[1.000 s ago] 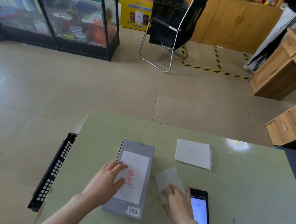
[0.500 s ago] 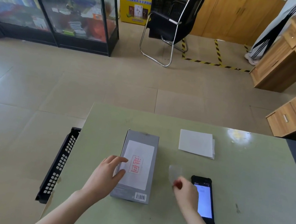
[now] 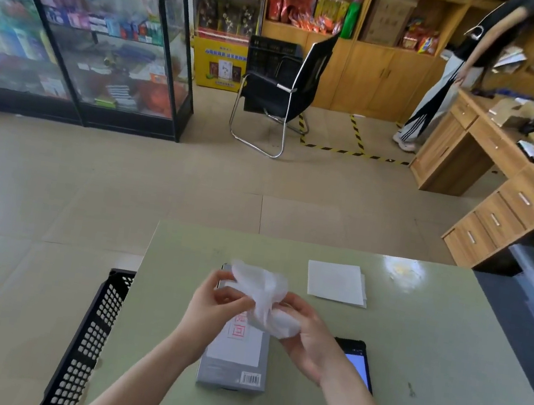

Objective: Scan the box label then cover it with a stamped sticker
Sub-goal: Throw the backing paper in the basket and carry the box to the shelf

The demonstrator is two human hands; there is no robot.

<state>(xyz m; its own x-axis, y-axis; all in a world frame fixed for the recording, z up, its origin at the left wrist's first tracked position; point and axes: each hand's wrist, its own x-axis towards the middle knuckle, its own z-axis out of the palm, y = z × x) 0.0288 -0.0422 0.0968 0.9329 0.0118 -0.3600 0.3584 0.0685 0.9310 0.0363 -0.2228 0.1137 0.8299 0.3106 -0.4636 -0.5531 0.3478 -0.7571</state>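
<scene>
A grey box [image 3: 231, 372] lies flat on the green table [image 3: 408, 362]. A white sticker [image 3: 237, 345] with a red stamp covers its top. Above the box, my left hand [image 3: 211, 308] and my right hand [image 3: 307, 340] both grip a crumpled sheet of white backing paper [image 3: 264, 301]. The paper and hands hide the far half of the box. A black handheld scanner [image 3: 358, 361] with a lit screen lies just right of my right wrist.
A stack of white sticker sheets [image 3: 335, 282] lies at the table's far right. A black perforated crate [image 3: 89, 338] stands on the floor against the table's left edge. Beyond are a black chair [image 3: 282, 90], glass cabinets, a wooden desk [image 3: 505, 175] and a standing person [image 3: 452, 67].
My right hand picked the backing paper up from the table. My left hand left the box and joined it; both now crumple the paper above the box. The camera tilted upward.
</scene>
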